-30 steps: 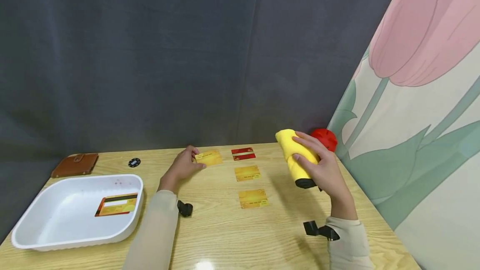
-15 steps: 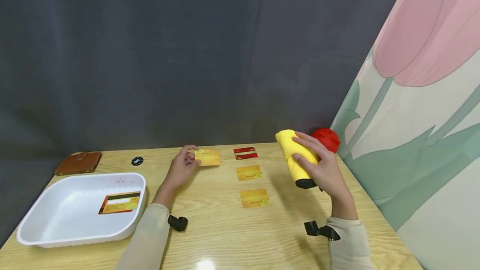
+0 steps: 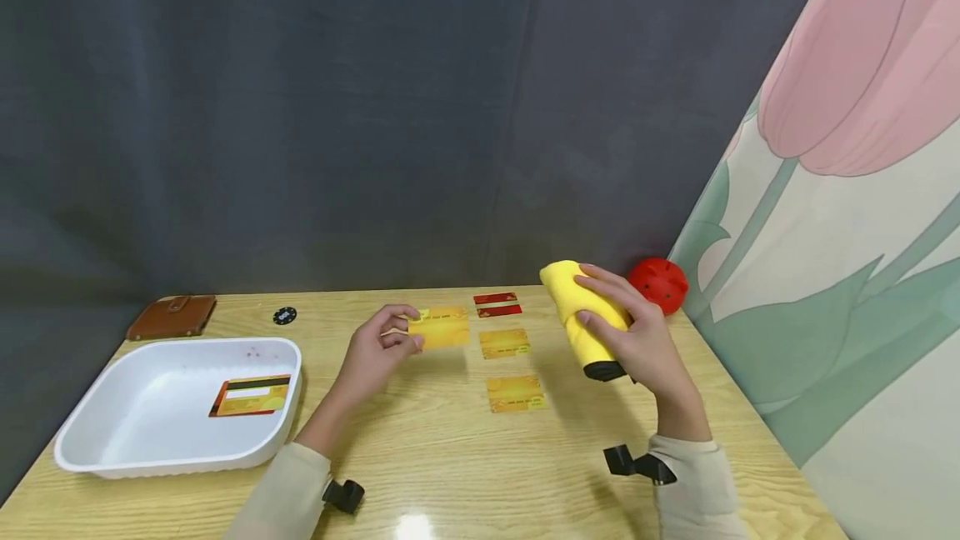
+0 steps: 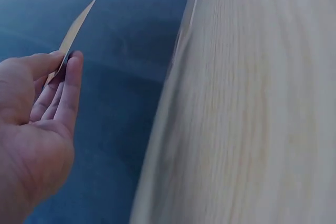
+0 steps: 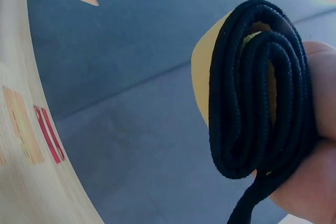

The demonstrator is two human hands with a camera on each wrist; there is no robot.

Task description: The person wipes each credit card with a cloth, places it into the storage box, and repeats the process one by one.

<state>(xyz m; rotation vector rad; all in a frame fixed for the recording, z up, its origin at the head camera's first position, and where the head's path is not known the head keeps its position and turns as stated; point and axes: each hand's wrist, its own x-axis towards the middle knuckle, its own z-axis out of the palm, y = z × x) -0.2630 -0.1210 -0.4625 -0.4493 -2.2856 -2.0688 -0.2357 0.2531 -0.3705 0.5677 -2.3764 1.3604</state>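
My left hand [image 3: 375, 357] pinches a gold bank card [image 3: 442, 327] by its left end, above the table, its shadow falling below. In the left wrist view the card [image 4: 76, 27] shows nearly edge-on between thumb and fingers. My right hand [image 3: 641, 340] grips a rolled yellow cloth [image 3: 573, 302] with a black-edged end, raised over the right side of the table. The right wrist view shows the coiled black edging [image 5: 257, 93] and a loose strip of it hanging. Between the hands lie a red card with a pale stripe [image 3: 497, 309] and two gold cards [image 3: 504, 343].
At the left stands a white plastic tray [image 3: 150, 427] with overlapping cards [image 3: 251, 398] in it. Behind it are a brown wallet [image 3: 171, 317] and a black poker chip [image 3: 284, 316]. A round red object [image 3: 658, 285] sits at the back right, by the dark curtain [image 3: 375, 123].
The left hand has lifted the gold card and carried it right, toward the row of cards. The right hand keeps its grip on the yellow cloth, almost still. The head view has shifted slightly.
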